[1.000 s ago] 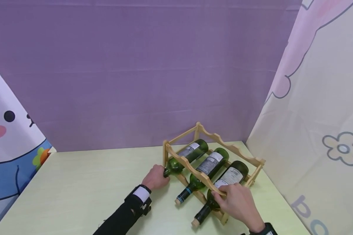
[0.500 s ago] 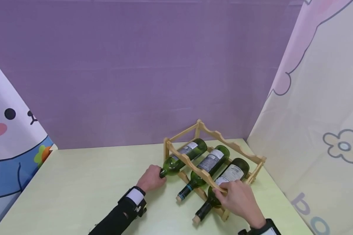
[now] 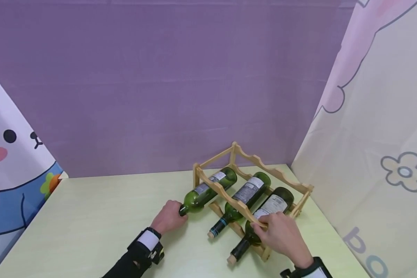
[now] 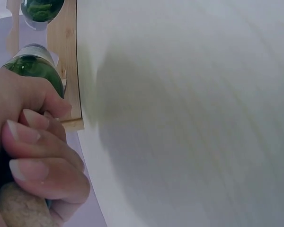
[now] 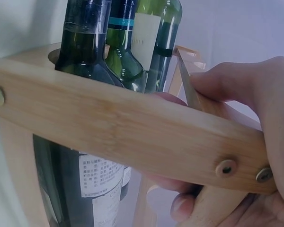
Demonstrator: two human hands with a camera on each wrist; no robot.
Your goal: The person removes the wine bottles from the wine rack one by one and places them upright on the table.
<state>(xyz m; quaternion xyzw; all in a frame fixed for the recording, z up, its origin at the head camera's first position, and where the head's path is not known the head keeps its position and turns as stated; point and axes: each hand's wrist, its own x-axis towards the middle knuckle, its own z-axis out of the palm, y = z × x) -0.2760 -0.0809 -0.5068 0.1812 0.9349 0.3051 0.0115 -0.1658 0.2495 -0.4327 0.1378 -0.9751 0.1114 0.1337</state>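
We hold, fingers clamped round each, a green bottle (image 3: 199,197) in our left hand (image 3: 168,217), wooden rack (image 3: 242,209) in our right hand (image 3: 282,236).

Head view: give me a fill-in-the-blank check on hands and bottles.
The left hand grips the leftmost wine bottle by its ____.
In all, ____ wine bottles show.
The middle wine bottle is stoppered with a ____.
The right hand, on the wooden wine rack, is nearest the ____ bottle.

Missing: neck; three; cork; rightmost.

Glossy glass bottles (image 3: 247,192) — wooden rack (image 3: 242,209)
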